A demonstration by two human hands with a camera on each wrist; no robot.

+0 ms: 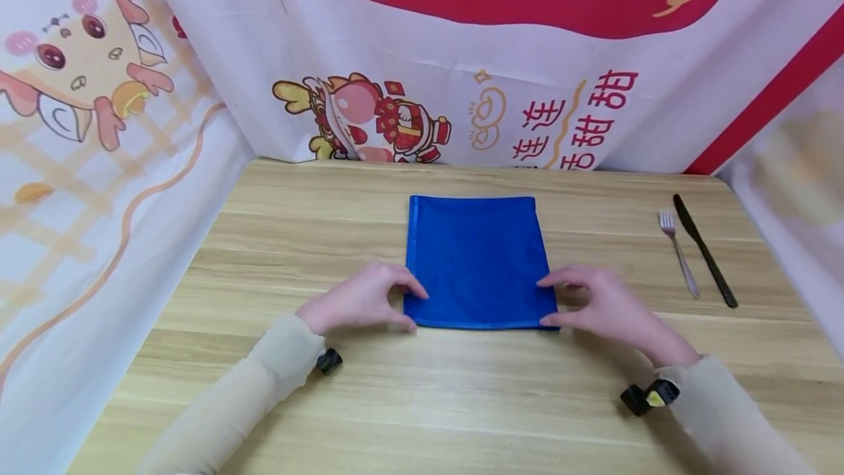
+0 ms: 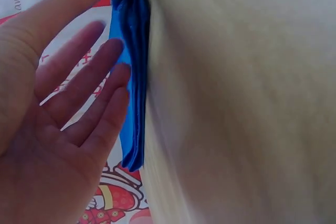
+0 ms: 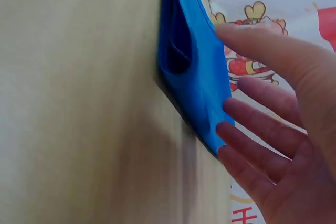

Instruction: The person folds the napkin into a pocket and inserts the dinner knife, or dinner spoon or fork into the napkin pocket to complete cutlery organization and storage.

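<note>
A folded blue cloth [image 1: 475, 259] lies flat on the wooden table in front of me. Its stacked layers show along the near edge in the left wrist view, and a rounded fold with a gap inside appears in the right wrist view. My left hand [image 1: 372, 297] is at the cloth's left near corner, fingers spread and slightly bent, fingertips over the side edge. At the opposite near corner is my right hand [image 1: 603, 308], its thumb and fingertips at the edge with the fingers loosely extended. Neither hand pinches the cloth; whether the fingertips touch it is hard to tell.
To the right on the wooden table [image 1: 316, 240] lie a silver fork [image 1: 679, 255] and a dark knife [image 1: 705, 251], side by side. Printed fabric [image 1: 422, 42] hangs behind the table and along both sides.
</note>
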